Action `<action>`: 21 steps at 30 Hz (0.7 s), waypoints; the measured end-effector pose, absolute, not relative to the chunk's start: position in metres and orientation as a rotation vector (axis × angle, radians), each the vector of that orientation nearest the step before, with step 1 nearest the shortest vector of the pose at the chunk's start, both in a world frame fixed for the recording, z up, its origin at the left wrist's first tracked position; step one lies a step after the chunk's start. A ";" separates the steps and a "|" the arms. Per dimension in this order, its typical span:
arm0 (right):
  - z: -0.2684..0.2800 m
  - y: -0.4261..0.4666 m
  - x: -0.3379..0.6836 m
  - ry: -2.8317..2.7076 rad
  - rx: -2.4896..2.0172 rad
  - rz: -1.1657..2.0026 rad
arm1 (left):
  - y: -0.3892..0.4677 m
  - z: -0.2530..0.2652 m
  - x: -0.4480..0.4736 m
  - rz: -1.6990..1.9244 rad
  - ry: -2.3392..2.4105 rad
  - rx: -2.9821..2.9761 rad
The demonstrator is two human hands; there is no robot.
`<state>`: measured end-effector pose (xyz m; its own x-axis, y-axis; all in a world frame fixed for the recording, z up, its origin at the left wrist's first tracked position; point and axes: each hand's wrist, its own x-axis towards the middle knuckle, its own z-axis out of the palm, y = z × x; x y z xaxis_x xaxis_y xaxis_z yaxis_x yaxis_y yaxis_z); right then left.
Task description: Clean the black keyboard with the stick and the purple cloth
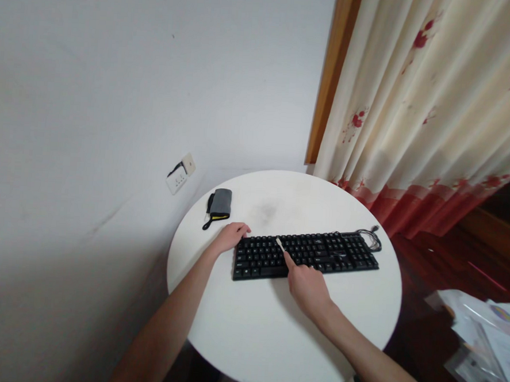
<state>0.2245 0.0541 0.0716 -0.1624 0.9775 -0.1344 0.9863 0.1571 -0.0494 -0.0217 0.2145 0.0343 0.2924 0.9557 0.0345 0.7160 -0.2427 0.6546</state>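
Note:
A black keyboard [271, 270] lies flat on the round white table [245, 346]. My left hand [231, 235] is at its far left corner, with the fingers closed against the edge. Over the middle of the keys, my right hand [307, 283] grips a slim, pale brush [280, 244], much like a toothbrush. The index finger stretches along the brush, and its head touches or hovers just over the upper rows of keys. The handle is hidden inside the hand. At the keyboard's far right lies its coiled black cable [371, 237].
A grey pouch [222, 202] with a black strap sits at the table's far left. Behind it are a wall socket [178, 179] and the white wall. A flowered curtain [398, 107] hangs at the right, with papers and plastic bags [483, 337] below.

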 end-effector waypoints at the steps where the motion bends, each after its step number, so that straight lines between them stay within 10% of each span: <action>1: 0.071 0.056 0.223 2.335 1.996 -0.187 | 0.214 0.035 -0.021 0.596 1.486 2.039; 21: 0.075 0.041 0.236 2.355 1.989 -0.274 | 0.215 0.035 -0.021 0.581 1.485 2.060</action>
